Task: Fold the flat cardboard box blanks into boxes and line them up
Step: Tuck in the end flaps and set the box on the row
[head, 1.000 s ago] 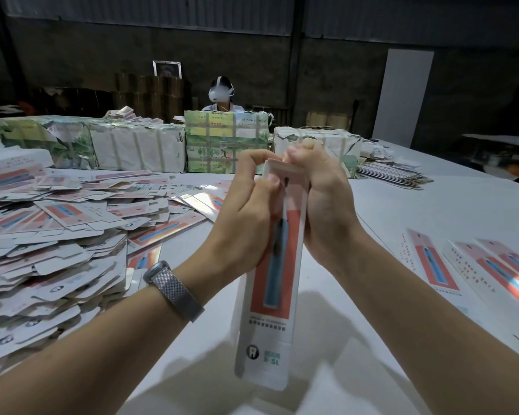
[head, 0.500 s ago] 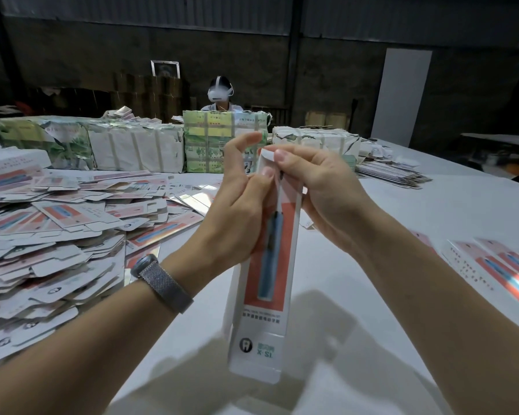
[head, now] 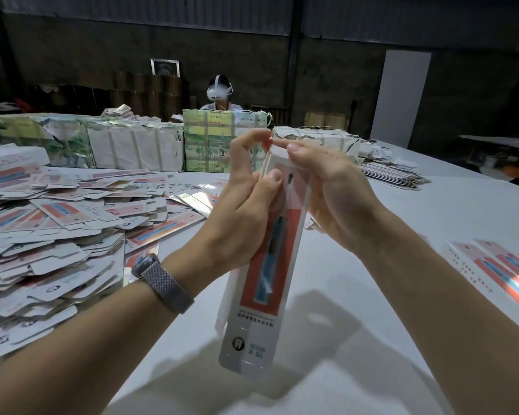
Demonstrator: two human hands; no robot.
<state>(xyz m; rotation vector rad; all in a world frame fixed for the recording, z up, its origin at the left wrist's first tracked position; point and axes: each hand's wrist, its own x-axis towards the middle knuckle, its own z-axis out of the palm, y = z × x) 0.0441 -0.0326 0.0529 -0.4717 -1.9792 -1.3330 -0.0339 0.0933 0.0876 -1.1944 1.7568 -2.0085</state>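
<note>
I see my left hand (head: 240,205) and right hand (head: 333,190), both pinching the box (head: 264,274) held upright above the table (head: 402,223), have shifted to its top flap, so closing looks near.

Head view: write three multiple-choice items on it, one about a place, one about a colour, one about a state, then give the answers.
1. Where does the loose heap of flat white cardboard box blanks lie?
A. left of the hands
B. right of the hands
C. on the floor

2. What colour is the panel around the blue toothbrush picture on the tall white cardboard box being held?
A. green
B. red
C. yellow

3. How is that box held?
A. lying flat, untouched
B. by one hand only
C. upright, by both hands

Answers: 1 A, the heap fills the table's left side. 2 B, the panel is red. 3 C, the left hand and right hand both grip it, fingers at its top flap.
</note>
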